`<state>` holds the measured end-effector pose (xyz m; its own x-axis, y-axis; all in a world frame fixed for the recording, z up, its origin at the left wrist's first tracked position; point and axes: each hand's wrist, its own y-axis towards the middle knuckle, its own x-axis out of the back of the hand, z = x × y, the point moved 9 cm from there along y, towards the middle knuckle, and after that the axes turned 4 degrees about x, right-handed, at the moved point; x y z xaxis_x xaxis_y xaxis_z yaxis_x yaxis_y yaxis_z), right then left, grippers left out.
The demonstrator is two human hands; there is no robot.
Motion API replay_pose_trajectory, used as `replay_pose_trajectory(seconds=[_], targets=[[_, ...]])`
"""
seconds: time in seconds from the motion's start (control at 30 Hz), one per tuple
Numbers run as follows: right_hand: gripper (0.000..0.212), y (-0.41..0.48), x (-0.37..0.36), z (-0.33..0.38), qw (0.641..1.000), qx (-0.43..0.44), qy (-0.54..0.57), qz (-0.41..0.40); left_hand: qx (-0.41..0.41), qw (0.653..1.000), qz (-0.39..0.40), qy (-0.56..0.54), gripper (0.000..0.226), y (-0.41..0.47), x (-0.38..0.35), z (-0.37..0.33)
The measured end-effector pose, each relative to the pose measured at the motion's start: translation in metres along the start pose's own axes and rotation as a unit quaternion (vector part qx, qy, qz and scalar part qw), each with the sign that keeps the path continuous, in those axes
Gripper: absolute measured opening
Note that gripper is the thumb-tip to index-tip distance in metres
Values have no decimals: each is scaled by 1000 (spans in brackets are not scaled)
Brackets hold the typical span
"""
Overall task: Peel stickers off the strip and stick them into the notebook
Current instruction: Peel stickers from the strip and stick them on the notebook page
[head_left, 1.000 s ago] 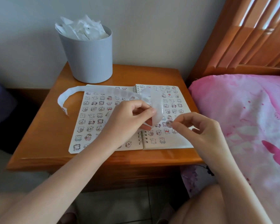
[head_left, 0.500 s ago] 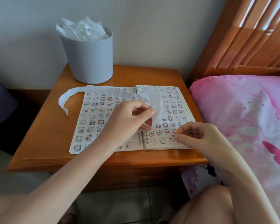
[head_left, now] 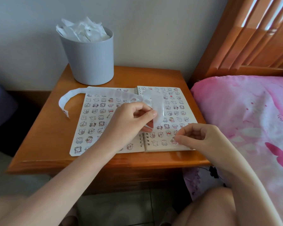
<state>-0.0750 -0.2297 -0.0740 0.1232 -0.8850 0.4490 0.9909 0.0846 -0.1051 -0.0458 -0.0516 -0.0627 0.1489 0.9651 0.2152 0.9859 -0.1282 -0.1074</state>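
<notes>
On the nightstand [head_left: 44, 136], front-centre: notebook [head_left: 160, 148] lies open and flat, spiral binding down the middle, both pages mostly covered in rows of small cartoon stickers. Its front edge sits just behind the nightstand's front edge. Strip [head_left: 114, 93] is white backing. Its free end curls over bare wood near the left edge, off the notebook. From there it runs along the back of the left page to my left hand, and a wider loop stands up over the right page. Left hand [head_left: 131, 121] is above the binding, thumb and curled fingers pinching the strip, which is off the paper at that point. Right hand [head_left: 201, 137] is at the front right corner of the right page, fingers curled, thumb and index tip pinched on one sticker [head_left: 173, 141]. That sticker is down at the page surface in the second-last row. Can't tell if it's fully stuck or only touching. Back left corner: grey bin [head_left: 90, 62], upright, packed with crumpled white paper scraps [head_left: 83, 31], clear of the notebook. Right of the nightstand: pink bed cover [head_left: 243, 111], wooden headboard [head_left: 252, 38] behind it.
</notes>
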Motion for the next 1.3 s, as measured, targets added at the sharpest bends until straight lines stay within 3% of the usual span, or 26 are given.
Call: replay_pose_trajectory(seconds=[1.3], targets=[[5, 3, -2, 3, 999, 17, -33, -16, -12, 1000, -7, 13, 10, 2, 3, 0]])
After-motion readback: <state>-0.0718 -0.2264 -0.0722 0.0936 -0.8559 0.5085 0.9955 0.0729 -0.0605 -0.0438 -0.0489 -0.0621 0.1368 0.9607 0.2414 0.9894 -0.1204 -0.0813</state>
